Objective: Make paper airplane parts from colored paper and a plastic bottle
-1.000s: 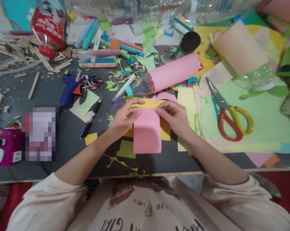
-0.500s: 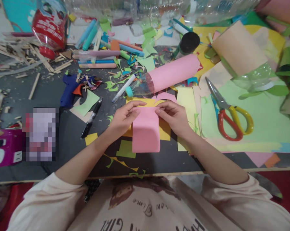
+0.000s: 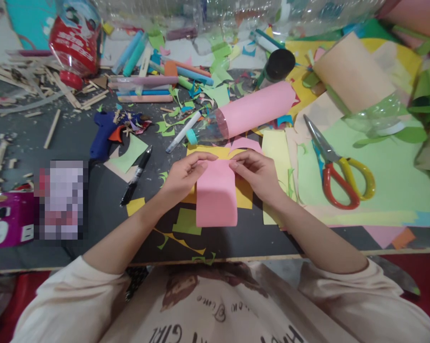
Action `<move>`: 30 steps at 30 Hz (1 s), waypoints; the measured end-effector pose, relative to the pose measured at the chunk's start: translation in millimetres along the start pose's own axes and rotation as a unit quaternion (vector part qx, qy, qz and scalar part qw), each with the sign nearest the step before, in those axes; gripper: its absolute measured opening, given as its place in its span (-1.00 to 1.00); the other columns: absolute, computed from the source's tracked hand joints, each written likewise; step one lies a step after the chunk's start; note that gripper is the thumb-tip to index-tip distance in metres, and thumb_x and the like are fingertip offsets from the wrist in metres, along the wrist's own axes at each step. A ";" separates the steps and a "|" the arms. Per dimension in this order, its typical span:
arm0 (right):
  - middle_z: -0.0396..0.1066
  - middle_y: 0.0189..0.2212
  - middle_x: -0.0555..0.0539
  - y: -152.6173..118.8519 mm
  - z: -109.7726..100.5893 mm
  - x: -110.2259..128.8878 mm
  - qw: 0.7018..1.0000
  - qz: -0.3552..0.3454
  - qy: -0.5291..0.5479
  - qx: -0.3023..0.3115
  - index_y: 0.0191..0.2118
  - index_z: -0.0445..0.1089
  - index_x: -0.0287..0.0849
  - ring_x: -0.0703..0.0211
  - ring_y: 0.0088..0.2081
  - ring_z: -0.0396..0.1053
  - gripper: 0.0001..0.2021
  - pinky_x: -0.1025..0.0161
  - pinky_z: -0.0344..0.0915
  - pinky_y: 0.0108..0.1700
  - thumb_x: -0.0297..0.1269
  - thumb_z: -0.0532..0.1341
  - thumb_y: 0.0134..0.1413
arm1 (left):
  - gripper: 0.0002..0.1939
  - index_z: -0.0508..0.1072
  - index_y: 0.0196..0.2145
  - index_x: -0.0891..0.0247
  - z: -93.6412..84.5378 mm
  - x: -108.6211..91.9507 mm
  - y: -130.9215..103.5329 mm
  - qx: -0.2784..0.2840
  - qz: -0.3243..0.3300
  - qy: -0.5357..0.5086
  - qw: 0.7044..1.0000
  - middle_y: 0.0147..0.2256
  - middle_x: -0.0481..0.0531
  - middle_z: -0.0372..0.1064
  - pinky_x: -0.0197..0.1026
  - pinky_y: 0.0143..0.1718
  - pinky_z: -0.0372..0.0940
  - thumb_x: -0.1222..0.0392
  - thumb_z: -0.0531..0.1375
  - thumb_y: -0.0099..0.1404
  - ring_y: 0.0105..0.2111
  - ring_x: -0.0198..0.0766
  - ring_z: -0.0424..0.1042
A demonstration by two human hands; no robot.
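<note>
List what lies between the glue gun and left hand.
In the head view, from glue gun to left hand: a pale green paper scrap over a beige one, a black pen, then small green snippets.

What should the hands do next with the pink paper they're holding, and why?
Maybe the right hand should slide down and gently press the near end of the pink paper, while the left hand holds the far edge. Both hands are at the far corners, and the near end looks softly rounded, not sharply creased.
</note>
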State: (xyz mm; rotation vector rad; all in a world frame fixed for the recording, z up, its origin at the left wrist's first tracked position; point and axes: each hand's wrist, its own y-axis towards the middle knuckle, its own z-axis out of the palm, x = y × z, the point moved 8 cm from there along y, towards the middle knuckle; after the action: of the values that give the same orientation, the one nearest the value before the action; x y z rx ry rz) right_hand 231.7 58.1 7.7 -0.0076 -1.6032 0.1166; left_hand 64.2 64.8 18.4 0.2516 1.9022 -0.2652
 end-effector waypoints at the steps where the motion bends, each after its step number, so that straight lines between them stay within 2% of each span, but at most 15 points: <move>1: 0.43 -0.50 0.05 -0.1 0.3 0.1 1.000 0.000 -0.002 0.002 -0.44 0.43 -0.09 0.26 -0.47 0.35 -0.82 0.24 0.30 -0.41 -0.14 0.39 -0.07 | -0.74 0.54 -0.19 0.23 0.2 0.0 0.1 0.000 0.002 -0.003 1.000 -0.19 0.04 0.54 -0.30 -0.34 0.28 0.13 0.10 0.29 -0.35 -0.32 0.43; 5: 0.41 -0.52 0.06 0.1 1.6 0.6 1.000 -0.004 -0.010 0.012 -0.42 0.42 -0.10 0.28 -0.49 0.33 -0.81 0.24 0.30 -0.42 -0.13 0.37 -0.03 | -0.75 0.54 -0.19 0.24 0.5 -0.8 0.0 -0.002 0.012 -0.014 1.000 -0.18 0.05 0.55 -0.29 -0.26 0.33 0.17 0.10 0.29 -0.26 -0.28 0.48; 10: 0.39 -0.55 0.07 0.1 1.7 5.1 0.999 -0.030 -0.014 0.011 -0.43 0.40 -0.11 0.32 -0.54 0.29 -0.88 0.30 0.25 -0.48 -0.23 0.33 -0.01 | -0.74 0.55 -0.19 0.24 1.5 -1.4 -0.7 0.003 0.013 -0.016 1.000 -0.20 0.05 0.56 -0.31 -0.27 0.34 0.17 0.10 0.30 -0.26 -0.29 0.50; 16: 0.34 -0.61 0.09 -9.5 19.4 19.1 0.983 -0.099 -0.107 0.108 -0.46 0.36 -0.14 0.34 -0.56 0.26 -0.88 0.33 0.19 -0.49 -0.37 0.19 0.09 | -0.74 0.56 -0.23 0.22 9.6 -8.3 -2.9 0.053 0.038 0.027 0.997 -0.24 0.01 0.57 -0.35 -0.29 0.33 0.20 0.07 0.31 -0.28 -0.32 0.51; 18: 0.34 -0.62 0.08 -12.1 22.1 20.1 0.978 -0.103 -0.132 0.120 -0.47 0.34 -0.14 0.34 -0.57 0.25 -0.87 0.33 0.16 -0.51 -0.37 0.17 0.09 | -0.74 0.56 -0.24 0.22 11.5 -10.0 -3.9 0.063 0.043 0.040 0.996 -0.24 0.00 0.57 -0.37 -0.29 0.31 0.20 0.06 0.31 -0.30 -0.35 0.49; 20: 0.34 -0.63 0.08 -13.0 22.5 20.1 0.977 -0.102 -0.143 0.121 -0.49 0.33 -0.14 0.34 -0.59 0.23 -0.86 0.32 0.14 -0.52 -0.37 0.17 0.08 | -0.73 0.54 -0.19 0.22 12.3 -8.5 -4.7 0.065 0.035 0.050 0.996 -0.27 -0.03 0.55 -0.38 -0.36 0.28 0.20 0.05 0.31 -0.41 -0.40 0.44; 23: 0.31 -0.64 0.09 -10.5 15.6 22.4 0.982 -0.108 -0.130 0.085 -0.52 0.31 -0.13 0.34 -0.60 0.22 -0.85 0.33 0.13 -0.53 -0.39 0.18 0.05 | -0.68 0.47 -0.04 0.21 14.0 -2.8 -6.3 0.072 0.009 0.026 0.997 -0.41 -0.10 0.48 -0.37 -0.44 0.23 0.17 0.10 0.28 -0.53 -0.43 0.33; 27: 0.28 -0.65 0.11 -2.8 -5.1 24.4 0.992 -0.109 -0.070 -0.007 -0.52 0.30 -0.12 0.35 -0.60 0.20 -0.82 0.33 0.15 -0.53 -0.30 0.22 0.07 | -0.48 0.33 0.10 0.19 10.8 -2.1 -7.4 0.063 -0.001 -0.062 0.996 -0.39 -0.10 0.45 -0.35 -0.32 0.27 0.17 0.20 0.17 -0.39 -0.38 0.40; 30: 0.22 -0.66 0.12 2.5 -22.4 21.1 0.990 -0.105 -0.050 -0.078 -0.54 0.29 -0.11 0.35 -0.61 0.15 -0.76 0.32 0.14 -0.52 -0.20 0.27 0.07 | -0.46 0.32 0.09 0.17 4.2 -5.3 -5.1 0.049 0.001 -0.097 0.994 -0.38 -0.10 0.41 -0.34 -0.30 0.27 0.19 0.23 0.13 -0.35 -0.36 0.41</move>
State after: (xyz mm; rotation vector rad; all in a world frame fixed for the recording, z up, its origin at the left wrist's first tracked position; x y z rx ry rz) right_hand 253.1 63.8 29.2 0.0464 -1.7003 -0.1757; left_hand 68.2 58.4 22.3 0.2836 1.6994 -0.3679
